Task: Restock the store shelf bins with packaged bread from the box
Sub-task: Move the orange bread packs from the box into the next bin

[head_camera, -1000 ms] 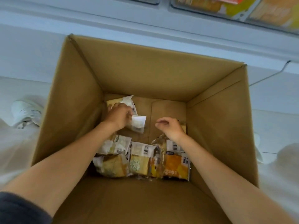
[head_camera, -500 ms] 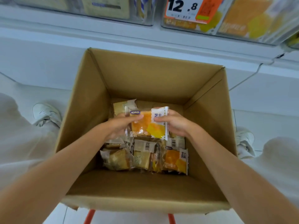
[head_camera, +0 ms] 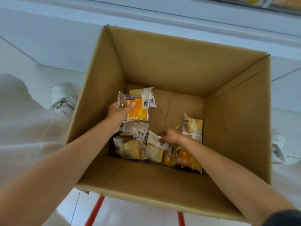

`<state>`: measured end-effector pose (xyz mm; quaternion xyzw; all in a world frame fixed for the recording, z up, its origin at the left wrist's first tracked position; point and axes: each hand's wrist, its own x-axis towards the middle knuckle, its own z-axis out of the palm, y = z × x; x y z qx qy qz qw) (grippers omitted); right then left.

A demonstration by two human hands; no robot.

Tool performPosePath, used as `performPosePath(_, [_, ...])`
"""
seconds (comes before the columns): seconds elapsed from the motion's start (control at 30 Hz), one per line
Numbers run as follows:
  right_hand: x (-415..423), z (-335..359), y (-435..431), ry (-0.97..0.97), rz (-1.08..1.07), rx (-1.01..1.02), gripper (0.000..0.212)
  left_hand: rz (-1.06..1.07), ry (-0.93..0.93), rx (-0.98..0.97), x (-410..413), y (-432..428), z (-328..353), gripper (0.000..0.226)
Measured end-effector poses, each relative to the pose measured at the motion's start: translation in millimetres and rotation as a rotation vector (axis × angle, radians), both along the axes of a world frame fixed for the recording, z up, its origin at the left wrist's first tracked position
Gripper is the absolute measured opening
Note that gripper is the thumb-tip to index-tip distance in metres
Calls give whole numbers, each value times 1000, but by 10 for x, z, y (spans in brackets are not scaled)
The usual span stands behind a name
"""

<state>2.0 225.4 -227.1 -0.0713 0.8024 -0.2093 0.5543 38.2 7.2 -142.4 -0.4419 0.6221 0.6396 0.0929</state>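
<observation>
Orange bread packet [head_camera: 138, 110] between fingers [head_camera: 131, 104] of left hand [head_camera: 118, 112]

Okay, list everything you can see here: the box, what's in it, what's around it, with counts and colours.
cardboard box: one, brown, open, centre of view
orange bread packet: one, orange and white, held up over the box's far left corner
pale bread packet: one, white and yellow, on the box floor behind the held one
loose bread packets: several, count unclear, mostly pale yellow, one orange, along the near side of the box floor
stand legs: two, red-orange, below the box's near edge
shoes: two, white, on the floor either side of the box
shelf packs: yellow, top right edge, count unclear
left hand: grips the orange bread packet
right hand: fingertips on a loose packet; grip unclear
</observation>
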Motion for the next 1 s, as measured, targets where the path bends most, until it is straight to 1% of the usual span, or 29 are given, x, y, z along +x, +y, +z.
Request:
performPosePath(0.03, [9, 11, 5, 0, -3, -6, 39, -5, 0, 1, 2, 5, -18, 25])
performPosePath(0.07, [3, 39, 12, 7, 5, -18, 32, -13, -7, 3, 3, 11, -29, 25])
performPosePath(0.13, [-42, 176, 35, 18, 0, -54, 27, -37, -10, 3, 13, 33, -26, 29])
performPosePath(0.2, [-148, 345, 104, 34, -124, -111, 19, -64, 7, -19, 6, 47, -12, 32])
performPosePath(0.27, [-289, 597, 173, 160, -298, -147, 14, -76, 24, -55, 0, 63, 48, 33])
performPosePath(0.33, [-402, 916, 212, 359, -495, -178, 15, -103, 31, -66, -18, 122, 134, 35])
performPosePath(0.37, [-424, 1088, 200, 434, -572, -236, 16, -120, 45, -44, -47, 184, 197, 36])
performPosePath(0.4, [-416, 1263, 164, 473, -601, -320, 17, -130, 61, 18, -84, 273, 310, 37])
performPosePath(0.43, [-372, 1441, 109, 481, -562, -403, 18, -133, 87, 101, -128, 375, 432, 41])
performPosePath(0.5, [-244, 1707, 12, 422, -397, -505, 21, -141, 128, 235, -210, 563, 682, 52])
performPosePath(0.53, [-194, 1788, -5, 374, -340, -532, 25, -145, 149, 252, -235, 631, 805, 52])
performPosePath(0.57, [-167, 1868, 3, 349, -333, -553, 29, -125, 170, 244, -263, 656, 878, 47])
performPosePath(0.6, [-165, 1938, 32, 356, -369, -574, 33, -93, 178, 221, -277, 662, 967, 40])
performPosePath(0.67, [-226, 2080, 127, 464, -514, -559, 40, -49, 178, 232, -320, 595, 1092, 36])
performPosePath(0.7, [-254, 2163, 177, 518, -607, -500, 50, -58, 192, 274, -344, 564, 1145, 37])
performPosePath(0.73, [-273, 2247, 223, 516, -693, -439, 63, -88, 201, 322, -354, 553, 1228, 37])
performPosePath(0.77, [-288, 2318, 267, 456, -751, -415, 73, -129, 213, 368, -370, 552, 1304, 36])
performPosePath(0.8, [-312, 2362, 308, 360, -773, -445, 71, -175, 221, 401, -373, 564, 1408, 34])
performPosePath(0.83, [-319, 2417, 333, 267, -782, -500, 60, -216, 243, 429, -387, 574, 1483, 31])
performPosePath(0.87, [-330, 2459, 349, 214, -808, -566, 50, -247, 266, 434, -392, 580, 1564, 28])
performPosePath(0.9, [-339, 2527, 364, 221, -845, -633, 47, -266, 292, 419, -412, 571, 1604, 29])
performPosePath(0.93, [-365, 2582, 388, 275, -872, -680, 47, -298, 305, 377, -406, 558, 1670, 37])
performPosePath(0.97, [-373, 2670, 405, 358, -866, -702, 47, -335, 312, 331, -402, 532, 1715, 46])
performPosePath(1.0, [-392, 2750, 418, 451, -808, -693, 47, -390, 311, 295, -381, 509, 1774, 51])
